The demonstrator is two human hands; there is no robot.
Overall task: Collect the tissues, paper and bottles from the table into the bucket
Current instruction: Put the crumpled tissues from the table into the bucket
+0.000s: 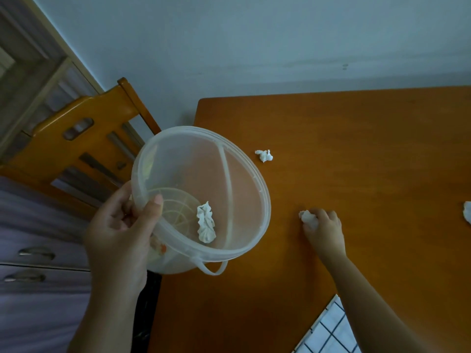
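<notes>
A: Left hand (119, 230)?
B: Raised at the table's left edge. Clamped on the bucket (244, 200) at its near-left rim: thumb inside the rim, remaining fingers wrapped on the outer wall.

A: Bucket condition?
B: Translucent plastic, round, tilted with the opening toward the camera. Held clear of the table (356, 149), overlapping its left edge in the view. Thin handle (215, 270) hanging below the near rim. One crumpled tissue (206, 222) inside, lying on the lower wall near the bottom.

A: Right hand (323, 225)?
B: Palm down on the table, right of the bucket. Fingers curled together around a crumpled white tissue (309, 218), part of it showing at the fingertips. Tissue in contact with the tabletop or just above it: cannot tell which.

A: Other task items on the table?
B: A small crumpled tissue (264, 155) loose on the far side, just beyond the bucket rim and apart from both hands. A white piece (467, 212) cut off by the right frame edge, well right of the right hand; tissue or paper, cannot tell.

A: Surroundings?
B: Orange-brown wooden table against a pale wall. Wooden chair (76, 138) of matching colour at the left, behind the bucket. Drawer fronts with metal handles (37, 252) at lower left. A checked white-and-dark cloth (328, 329) at the near table edge, beside the right forearm.
</notes>
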